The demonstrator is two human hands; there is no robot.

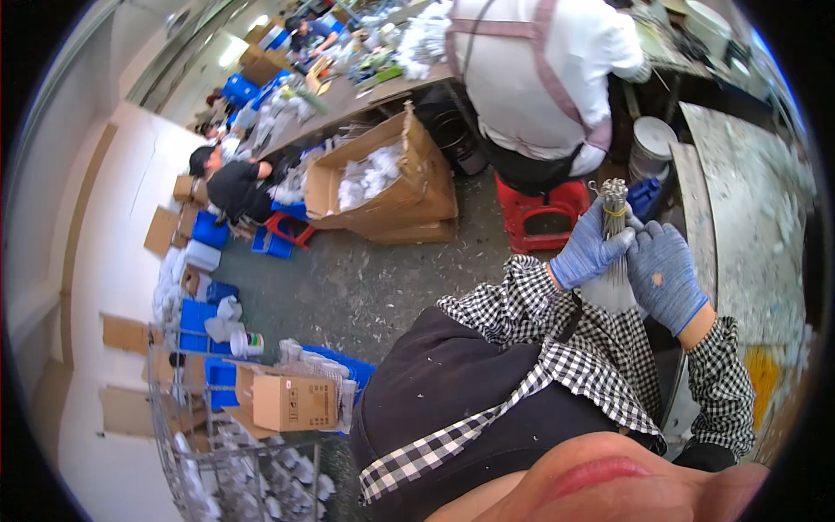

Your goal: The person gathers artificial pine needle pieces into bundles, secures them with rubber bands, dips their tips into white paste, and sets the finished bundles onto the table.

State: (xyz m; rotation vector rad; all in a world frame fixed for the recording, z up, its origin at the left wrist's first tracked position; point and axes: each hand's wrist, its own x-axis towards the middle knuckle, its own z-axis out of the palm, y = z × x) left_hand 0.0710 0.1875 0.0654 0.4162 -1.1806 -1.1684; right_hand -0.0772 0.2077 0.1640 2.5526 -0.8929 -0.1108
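Note:
A bundle of thin metal wires stands upright in front of me, with a yellow band around its upper part. My left hand, in a blue-grey knit glove, is wrapped around the bundle from the left, thumb across its front. From the right, my right hand presses its curled fingers against the wires; its matching glove has a small hole on the back. Below the hands, something white and translucent shows at the lower end of the wires; what it is I cannot tell.
A worn, fluff-strewn board lies at my right. Ahead, a person in white is by a red stool and a white bucket. A large carton holds white fluffy pieces. A wire rack stands at left.

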